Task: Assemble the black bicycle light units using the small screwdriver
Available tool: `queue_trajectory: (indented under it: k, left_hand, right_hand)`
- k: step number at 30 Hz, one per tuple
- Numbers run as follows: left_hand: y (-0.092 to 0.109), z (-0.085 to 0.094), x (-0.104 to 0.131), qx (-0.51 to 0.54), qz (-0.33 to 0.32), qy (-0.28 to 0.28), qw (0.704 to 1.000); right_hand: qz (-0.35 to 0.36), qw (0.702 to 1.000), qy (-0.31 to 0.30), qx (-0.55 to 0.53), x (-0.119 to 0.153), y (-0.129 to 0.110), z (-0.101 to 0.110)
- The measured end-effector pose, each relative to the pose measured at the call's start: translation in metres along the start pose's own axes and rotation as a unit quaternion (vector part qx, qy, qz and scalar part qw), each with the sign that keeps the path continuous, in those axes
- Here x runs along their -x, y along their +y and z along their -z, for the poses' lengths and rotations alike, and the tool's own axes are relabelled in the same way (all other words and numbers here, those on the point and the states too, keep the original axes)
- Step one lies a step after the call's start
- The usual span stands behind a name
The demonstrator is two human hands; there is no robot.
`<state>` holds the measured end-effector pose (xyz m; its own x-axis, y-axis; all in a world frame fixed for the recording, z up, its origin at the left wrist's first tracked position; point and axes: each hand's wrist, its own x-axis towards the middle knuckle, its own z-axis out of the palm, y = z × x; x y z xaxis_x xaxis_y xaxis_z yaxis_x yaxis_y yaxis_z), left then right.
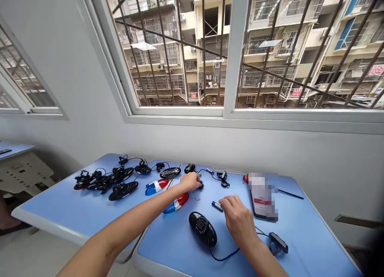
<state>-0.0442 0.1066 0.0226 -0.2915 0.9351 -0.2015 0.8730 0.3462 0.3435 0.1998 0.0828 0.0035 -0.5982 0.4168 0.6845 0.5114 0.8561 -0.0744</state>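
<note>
My left hand [191, 182] reaches across the table with its fingers closed at a small black part [201, 185], mostly hidden by the fingertips. My right hand [237, 216] is curled, its fingertips at the end of a blue-and-white battery [216, 206]. Between my arms lies a black oval unit [203, 229], from which a cable leads under my right wrist to a black clip-like piece [278, 243]. Beside my left forearm is a red-and-blue oval shell [177, 203]. Several tiny screws [196, 198] lie just below my left hand.
Several black cabled units [111, 177] crowd the left table. Another red-and-blue shell [156, 186] lies near the seam. At the back are a black bracket [223, 178] and an open black housing [170, 172]. A phone [261, 201] and a black strip [290, 194] lie right.
</note>
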Motion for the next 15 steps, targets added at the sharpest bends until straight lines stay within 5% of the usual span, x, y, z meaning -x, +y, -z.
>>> queue_trajectory:
  k: [9,15]
  left_hand:
    - [0.0,-0.002,0.027,0.224,-0.027,0.022,0.974]
    - [0.007,0.005,0.071,0.431,-0.032,-0.085,0.898]
  right_hand:
    - [-0.013,0.999,0.009,-0.04,-0.002,-0.005,0.003]
    - [-0.012,0.997,-0.01,-0.077,-0.002,-0.006,0.004]
